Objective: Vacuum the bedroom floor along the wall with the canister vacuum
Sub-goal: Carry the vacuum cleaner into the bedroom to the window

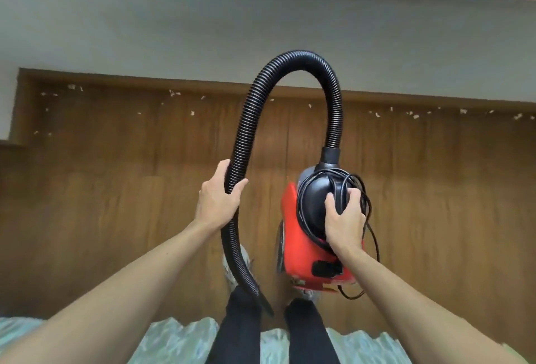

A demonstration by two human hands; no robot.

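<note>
left hand (pixel 219 195) curled round the black hose (pixel 298 57) | right hand (pixel 345 218) gripping the handle atop the red canister vacuum (pixel 301 253), cord (pixel 374 236) looped around it | vacuum above the person's feet, over wooden floor (pixel 116 189) | paper scraps (pixel 174 92) scattered along the wall (pixel 174 30) ahead

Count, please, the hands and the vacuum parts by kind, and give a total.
Hands: 2 (left hand, right hand)
Red canister: 1
Black hose: 1
Black cord: 1
Total: 5
</note>
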